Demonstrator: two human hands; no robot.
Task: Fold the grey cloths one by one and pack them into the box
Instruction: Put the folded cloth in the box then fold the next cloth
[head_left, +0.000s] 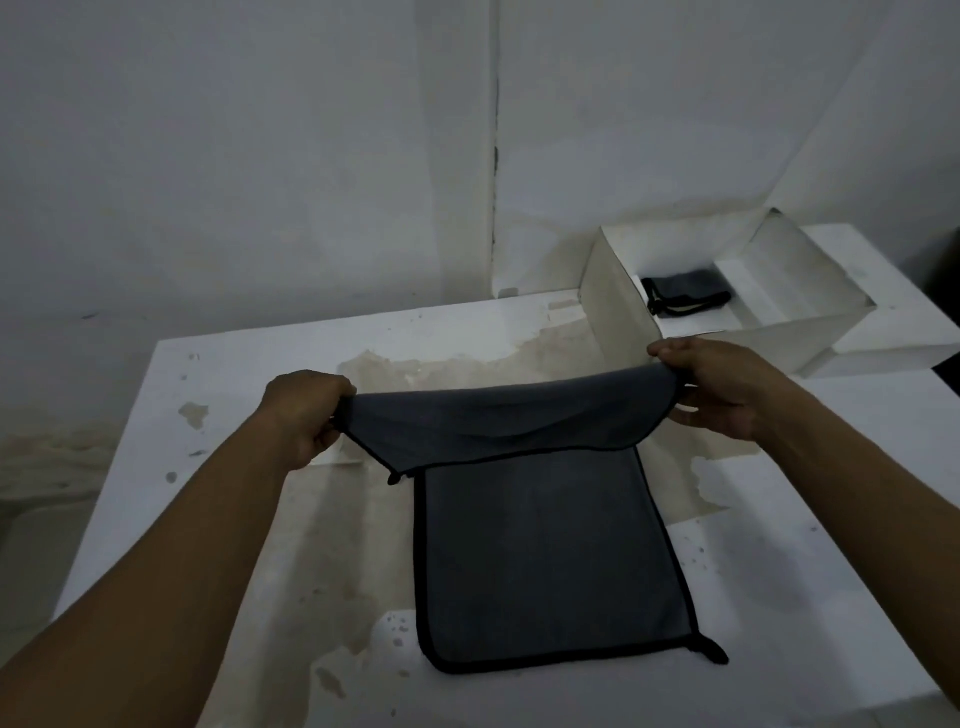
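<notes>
Grey cloth (545, 551): dark slate grey, plain, black piping along the edges. Folded cloth (685, 296) in the box: same grey with black trim. Box (618, 312): white, yellowed outer wall. Tabletop (249, 374): white with beige-brown stains. Wall (234, 156): off-white.

My left hand (306, 415) and right hand (717, 387) pinch the far corners of a grey cloth (550, 551), lifted and folded toward me; its near half lies flat on the stained white table (234, 519). At the table's far right corner, a white box (618, 306) stands open, holding a folded grey cloth (685, 295).
</notes>
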